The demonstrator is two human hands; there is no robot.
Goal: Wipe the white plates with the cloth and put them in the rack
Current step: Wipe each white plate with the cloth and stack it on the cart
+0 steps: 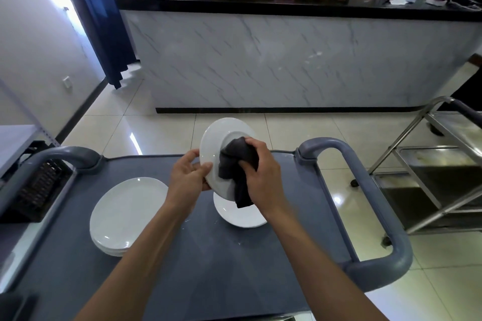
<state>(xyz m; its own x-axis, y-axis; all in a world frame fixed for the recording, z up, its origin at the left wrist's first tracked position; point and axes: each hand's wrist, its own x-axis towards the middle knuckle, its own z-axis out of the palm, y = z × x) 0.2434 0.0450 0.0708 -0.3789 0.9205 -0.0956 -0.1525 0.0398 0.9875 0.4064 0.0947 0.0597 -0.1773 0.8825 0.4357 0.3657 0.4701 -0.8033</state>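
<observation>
White plates (pixel 122 216) sit stacked on the near left of the grey cart top (pixel 203 263); another plate (pixel 242 214) lies further right. Above that one, the left hand (pixel 189 177) holds a tilted white plate (pixel 216 143) by its rim, thumb and fingers clamped on the edge. The right hand (pixel 257 167) grips a dark cloth (pixel 236 164), fingers curled round it, pressing it against the plate's centre. A dark rack (pixel 36 185) stands at the cart's left. Beyond, a marble-fronted counter (pixel 287 60) crosses the room.
</observation>
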